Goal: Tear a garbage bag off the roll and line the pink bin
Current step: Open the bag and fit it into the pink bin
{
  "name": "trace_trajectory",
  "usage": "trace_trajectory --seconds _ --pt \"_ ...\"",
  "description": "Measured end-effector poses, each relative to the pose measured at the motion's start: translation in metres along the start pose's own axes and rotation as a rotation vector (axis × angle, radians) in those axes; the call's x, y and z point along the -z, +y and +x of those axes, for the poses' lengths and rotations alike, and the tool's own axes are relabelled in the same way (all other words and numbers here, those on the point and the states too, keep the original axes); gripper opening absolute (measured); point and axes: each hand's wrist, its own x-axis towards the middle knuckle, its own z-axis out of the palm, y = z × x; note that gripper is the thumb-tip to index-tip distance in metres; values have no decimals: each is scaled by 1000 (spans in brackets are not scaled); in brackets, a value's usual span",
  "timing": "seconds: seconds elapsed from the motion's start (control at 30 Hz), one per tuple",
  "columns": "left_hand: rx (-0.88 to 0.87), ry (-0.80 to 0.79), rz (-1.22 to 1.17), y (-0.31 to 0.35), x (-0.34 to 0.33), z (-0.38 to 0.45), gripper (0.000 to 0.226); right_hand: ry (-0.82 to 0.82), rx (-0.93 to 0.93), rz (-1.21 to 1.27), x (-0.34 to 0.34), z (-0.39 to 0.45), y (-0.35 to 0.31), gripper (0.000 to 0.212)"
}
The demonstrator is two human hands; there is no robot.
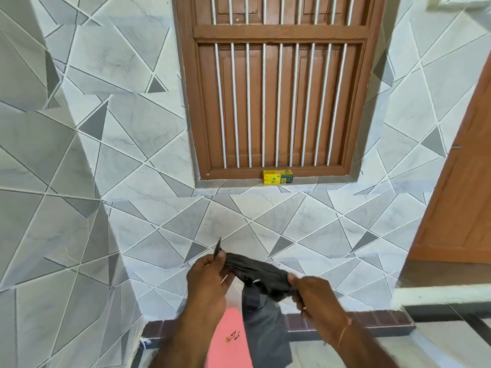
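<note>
I hold a black roll of garbage bags (256, 270) level between both hands, low in the view in front of the tiled wall. My left hand (207, 278) grips its left end and my right hand (309, 293) grips its right end. One dark bag (265, 330) hangs unrolled from the roll's middle, down between my forearms. Below it, partly hidden by my left arm and the hanging bag, shows the pink bin (229, 341) with a small sticker on it.
A yellow box (277, 177) rests on the sill of a brown barred window (276, 86). A brown wooden door (462, 181) stands at the right. A tiled wall corner (87, 208) juts out at the left. A dark brick skirting (345, 324) runs along the floor.
</note>
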Motion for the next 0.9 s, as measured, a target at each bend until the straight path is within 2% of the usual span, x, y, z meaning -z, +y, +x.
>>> trace_trajectory --seconds 0.07,0.1,0.13,0.2,0.27,0.33,0.4,0.53,0.67,0.73,0.9 --pt "-16 -5 28 1 -3 0 8 -11 86 -474 1 -3 13 35" --pt "-32 -18 73 1 -4 -1 11 47 149 -631 -1 -6 14 26" --pt "-50 -33 128 1 -5 -4 13 124 232 -663 -2 -9 11 18" --pt "-103 -62 238 -1 -9 -9 15 162 397 -477 -7 -15 -4 18" --pt "-179 -68 346 -5 -13 -14 18 2 406 -276 -17 -24 -26 21" --pt "-233 -63 403 -10 -18 -15 23 -141 401 -243 -33 -32 -39 18" --pt "-232 -82 380 -12 -21 -17 28 -124 433 -262 -45 -30 -40 12" --pt "-293 -97 439 -10 -15 -14 32 -114 324 -104 -41 -21 -35 10" --pt "-330 -199 596 -1 1 -4 33 32 243 -94 -19 -8 -36 11" --pt "-356 -278 759 7 11 3 37 141 223 -145 -4 4 -34 10" --pt "-434 -440 1138 20 24 16 31 332 302 -386 28 18 -31 24"
